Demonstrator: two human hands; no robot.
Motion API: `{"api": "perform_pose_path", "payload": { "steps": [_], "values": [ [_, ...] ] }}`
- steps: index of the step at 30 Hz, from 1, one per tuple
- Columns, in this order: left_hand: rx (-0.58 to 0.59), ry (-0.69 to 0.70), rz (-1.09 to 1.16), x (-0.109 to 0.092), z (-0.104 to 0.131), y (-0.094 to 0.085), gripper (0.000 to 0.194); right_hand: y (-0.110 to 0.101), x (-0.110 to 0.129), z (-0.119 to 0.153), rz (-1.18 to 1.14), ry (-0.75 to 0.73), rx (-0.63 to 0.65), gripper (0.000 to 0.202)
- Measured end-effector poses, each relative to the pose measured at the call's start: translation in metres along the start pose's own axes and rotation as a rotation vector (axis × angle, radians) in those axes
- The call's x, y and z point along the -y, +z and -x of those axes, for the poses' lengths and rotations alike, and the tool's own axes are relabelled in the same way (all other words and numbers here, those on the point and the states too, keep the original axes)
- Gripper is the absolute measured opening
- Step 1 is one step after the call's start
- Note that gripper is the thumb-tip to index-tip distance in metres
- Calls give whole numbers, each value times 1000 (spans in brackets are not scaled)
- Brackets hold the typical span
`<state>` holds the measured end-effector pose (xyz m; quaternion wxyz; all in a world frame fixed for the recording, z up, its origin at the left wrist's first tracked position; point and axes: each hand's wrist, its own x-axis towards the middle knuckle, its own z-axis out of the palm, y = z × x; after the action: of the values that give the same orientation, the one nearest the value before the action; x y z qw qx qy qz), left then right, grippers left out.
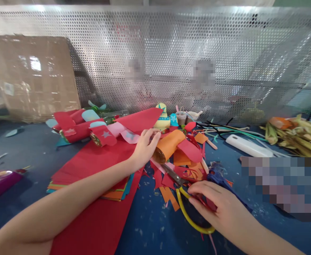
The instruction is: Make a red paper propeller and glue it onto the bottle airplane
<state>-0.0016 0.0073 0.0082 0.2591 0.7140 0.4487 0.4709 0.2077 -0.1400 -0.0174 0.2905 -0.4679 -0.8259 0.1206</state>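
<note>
My left hand (146, 144) reaches into the craft pile with its fingers loosely bent and thumb apart; nothing shows in its grasp. Just right of it lies an orange paper-wrapped tube (171, 143), and red paper sheets (96, 219) spread beneath the forearm. The fingers of my right hand (211, 202) are closed at the handles of a pair of scissors (181, 198) with a yellow loop. The metal blades point away, toward the orange tube, among scraps of cut paper (168, 196). Part of the handles is hidden by my hand.
Red paper-wrapped tubes (77, 131) stand behind the sheets at left. A purple tool (2, 186) lies at the far left. A white bar-shaped object (248, 146) and dry husks (299, 136) are at right. A cardboard sheet (35, 81) leans against the perforated metal panel (166, 46).
</note>
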Motion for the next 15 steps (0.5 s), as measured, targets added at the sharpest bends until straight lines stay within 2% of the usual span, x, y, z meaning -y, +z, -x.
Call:
{"api": "perform_pose_path", "payload": {
  "steps": [1, 4, 7, 10, 13, 15],
  "values": [
    [-19, 70, -39, -5, 4, -2, 23, 0, 0, 0, 67, -27, -4, 10],
    [3, 485, -266, -18, 17, -2, 19, 3, -1, 1, 288, -114, 3, 35],
    [96, 706, -346, -22, 27, 3, 16, 7, -1, 6, 443, -149, -1, 44],
    [145, 713, -385, -17, 25, 7, 16, 10, 0, 9, 494, -156, 21, 35],
    [145, 582, -364, -10, 14, 3, 28, 8, 0, 8, 481, -152, 20, 24],
    [114, 457, -326, -7, 4, -2, 34, 7, 0, 6, 445, -134, -5, 24]
  ]
}}
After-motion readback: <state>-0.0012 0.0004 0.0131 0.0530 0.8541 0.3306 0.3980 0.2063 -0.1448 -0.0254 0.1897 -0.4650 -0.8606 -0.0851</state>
